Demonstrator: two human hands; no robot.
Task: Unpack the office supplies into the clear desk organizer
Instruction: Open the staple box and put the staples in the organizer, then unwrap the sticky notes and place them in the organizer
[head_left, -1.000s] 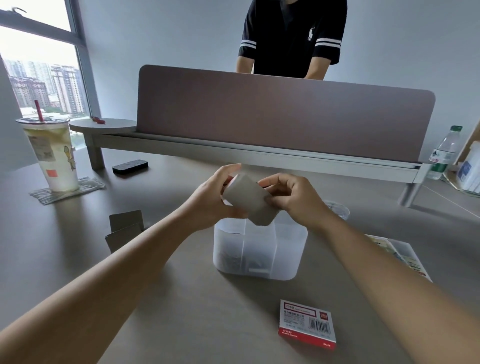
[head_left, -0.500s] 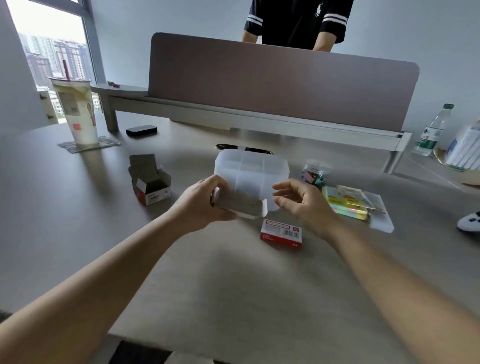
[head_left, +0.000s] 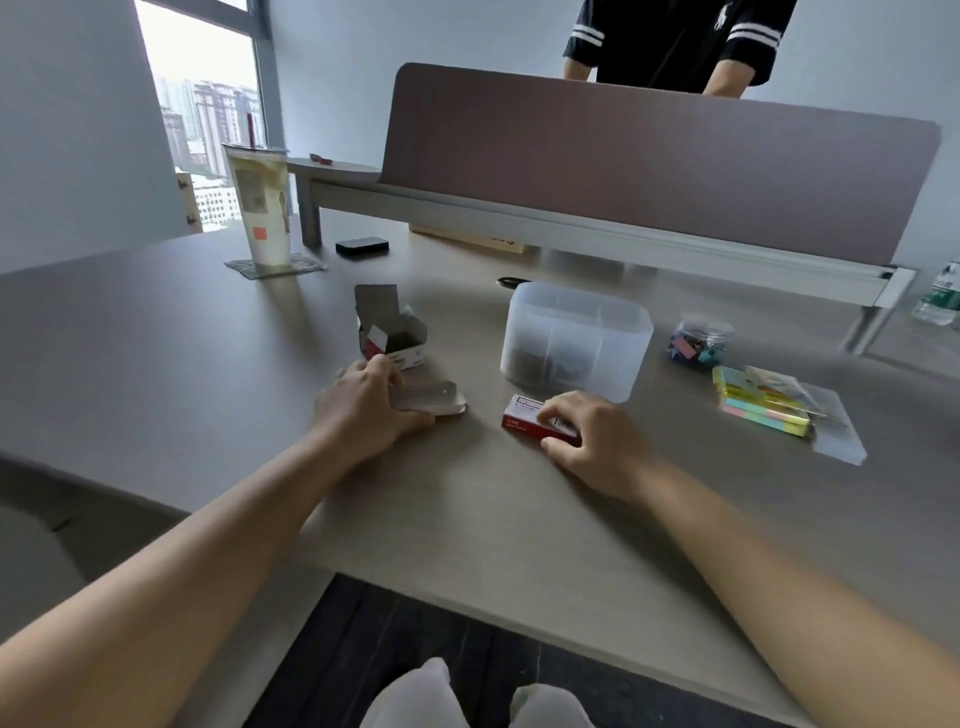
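Observation:
The clear desk organizer (head_left: 576, 338) stands on the table ahead, with dark contents low in its compartments. My left hand (head_left: 363, 410) holds an emptied grey cardboard box (head_left: 431, 399) down on the table to the organizer's left. My right hand (head_left: 592, 436) grips a closed red and white box (head_left: 522, 413) lying in front of the organizer. Just behind my left hand stands another opened red and white box (head_left: 392, 335), flaps up.
A jar of coloured binder clips (head_left: 696, 340) and a pack of pastel sticky notes (head_left: 763, 408) lie to the right. A drink cup (head_left: 260, 208) on a coaster and a black device (head_left: 362, 246) sit far left. A person stands behind the desk divider (head_left: 649, 150).
My left hand has brought the emptied grey box down from above the organizer to the table at the left. My right hand has let go of it and taken the closed red box.

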